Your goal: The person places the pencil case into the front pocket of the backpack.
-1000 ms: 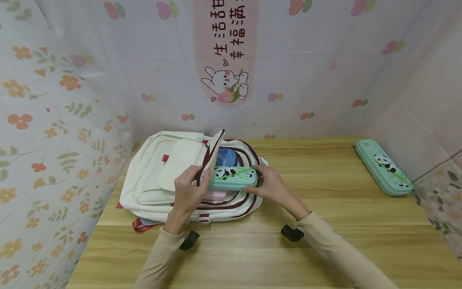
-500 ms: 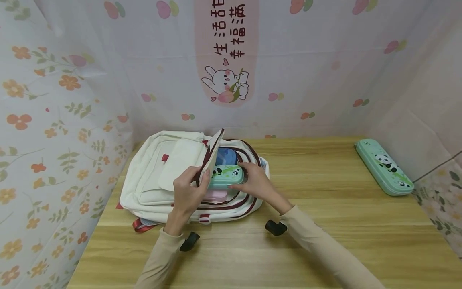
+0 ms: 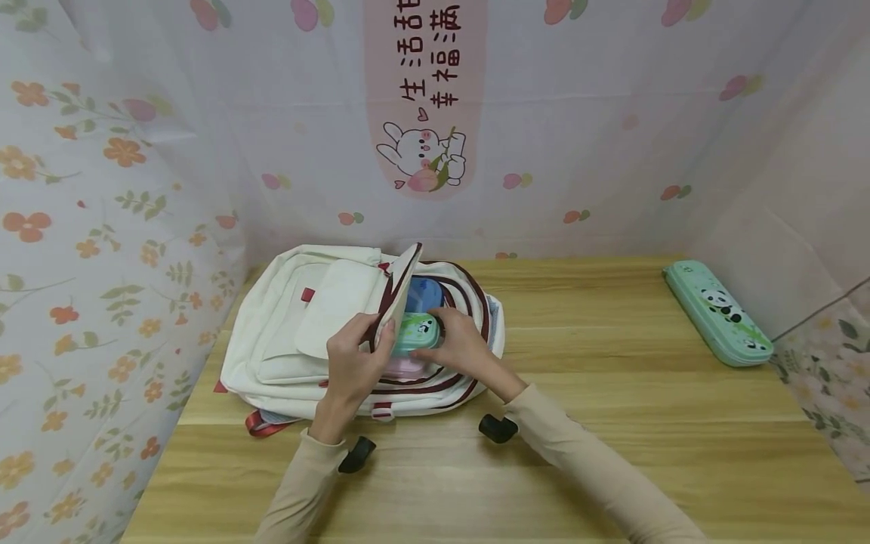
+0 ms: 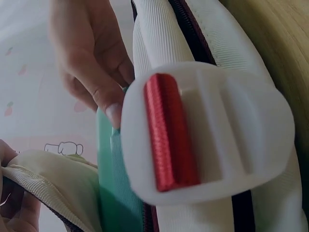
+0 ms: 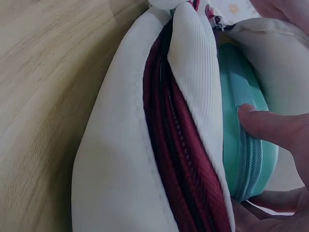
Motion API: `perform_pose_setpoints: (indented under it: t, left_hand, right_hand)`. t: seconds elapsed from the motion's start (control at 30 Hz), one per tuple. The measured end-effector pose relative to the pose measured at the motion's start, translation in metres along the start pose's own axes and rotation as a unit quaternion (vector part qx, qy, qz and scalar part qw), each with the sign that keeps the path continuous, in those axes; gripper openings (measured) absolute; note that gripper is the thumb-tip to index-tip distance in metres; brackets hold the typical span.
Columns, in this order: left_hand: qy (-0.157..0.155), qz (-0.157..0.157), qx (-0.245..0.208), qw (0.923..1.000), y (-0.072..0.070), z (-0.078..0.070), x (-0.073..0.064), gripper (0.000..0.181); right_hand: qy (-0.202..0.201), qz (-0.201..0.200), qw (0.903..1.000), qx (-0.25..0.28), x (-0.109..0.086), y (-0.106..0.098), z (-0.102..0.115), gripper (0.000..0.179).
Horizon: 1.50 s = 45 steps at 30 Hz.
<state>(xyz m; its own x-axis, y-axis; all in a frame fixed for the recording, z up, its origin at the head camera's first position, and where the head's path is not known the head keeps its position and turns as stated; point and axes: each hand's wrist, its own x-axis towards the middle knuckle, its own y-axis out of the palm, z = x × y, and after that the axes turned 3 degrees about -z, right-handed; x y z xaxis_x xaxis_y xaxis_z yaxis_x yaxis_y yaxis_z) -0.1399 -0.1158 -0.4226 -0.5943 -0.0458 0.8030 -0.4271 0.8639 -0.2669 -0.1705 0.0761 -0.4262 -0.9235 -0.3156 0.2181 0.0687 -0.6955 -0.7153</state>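
A white backpack [image 3: 285, 325] with dark red zips lies on the table, its front flap lifted. My left hand [image 3: 355, 363] pinches the edge of that flap. In my right hand [image 3: 458, 341] is the near end of a mint green pencil case [image 3: 418, 334] printed with pandas, most of it hidden inside the pocket. The right wrist view shows the thumb on the zip side of the pencil case [image 5: 234, 159] and fingers round its end. Also in the pocket are a blue item [image 3: 424, 293] behind the case and a pink item [image 3: 404, 367] in front of it.
A second mint green panda pencil case [image 3: 720, 313] lies at the right side of the wooden table [image 3: 598, 378], by the cloth wall. A red strap loop [image 3: 263, 425] sticks out under the backpack. In the left wrist view a white plastic buckle [image 4: 207, 130] blocks much of the scene.
My right hand has moved left, sliding the pencil case deeper into the backpack pocket, so less of it shows. My left hand keeps holding the flap in the same place.
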Motion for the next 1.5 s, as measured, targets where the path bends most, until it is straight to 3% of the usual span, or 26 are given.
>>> perform_pose_setpoints:
  t: [0.2,0.4,0.6,0.97,1.5]
  left_hand:
    - [0.001,0.000,0.003,1.0000,0.000,0.003,-0.002,0.007]
    - [0.005,0.003,-0.001,1.0000,0.000,0.004,-0.003,0.009]
    - [-0.003,0.011,0.002,0.9999,0.000,0.005,-0.003,0.005]
    - [-0.006,0.000,0.013,0.9999,0.005,0.006,-0.010,0.008]
    - [-0.020,0.015,0.013,0.9996,0.009,0.005,-0.019,0.010]
  right_hand:
    - [0.008,0.014,0.9999,0.002,0.000,0.003,0.003,0.074]
    - [0.016,0.027,0.9995,-0.008,-0.005,-0.007,0.002,0.079]
    - [-0.002,0.006,0.9999,-0.015,-0.011,-0.025,-0.007,0.077]
    - [0.006,-0.045,0.9989,-0.010,-0.026,-0.061,-0.034,0.071]
    - [0.101,-0.089,0.9897,-0.048,-0.061,-0.117,-0.090,0.077]
